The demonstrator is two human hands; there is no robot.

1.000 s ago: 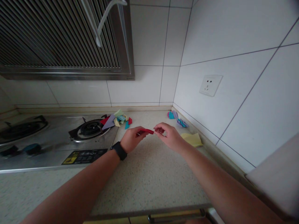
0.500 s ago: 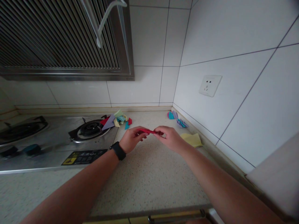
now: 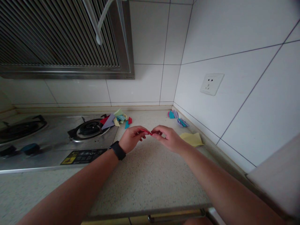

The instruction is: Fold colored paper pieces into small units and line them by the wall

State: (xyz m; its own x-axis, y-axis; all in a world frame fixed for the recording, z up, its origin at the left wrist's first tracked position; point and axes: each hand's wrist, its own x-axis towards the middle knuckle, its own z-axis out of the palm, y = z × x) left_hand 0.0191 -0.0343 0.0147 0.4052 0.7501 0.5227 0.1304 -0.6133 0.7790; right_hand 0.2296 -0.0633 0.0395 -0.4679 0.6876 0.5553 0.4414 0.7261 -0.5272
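Red paper (image 3: 147, 132) between both grips

Dim, soft shadows, edges warped, blurred

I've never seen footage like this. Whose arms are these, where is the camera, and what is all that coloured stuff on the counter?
No machine here: these are a person's own arms, filmed by a camera worn on their head, looking down and forward. The left hand, with a dark watch on its wrist, and the right hand pinch a small red paper piece between their fingertips above a speckled countertop. A heap of folded coloured papers lies beside the gas burner. More paper bits sit near the tiled wall, with a yellow sheet closer in. A wall socket is above.
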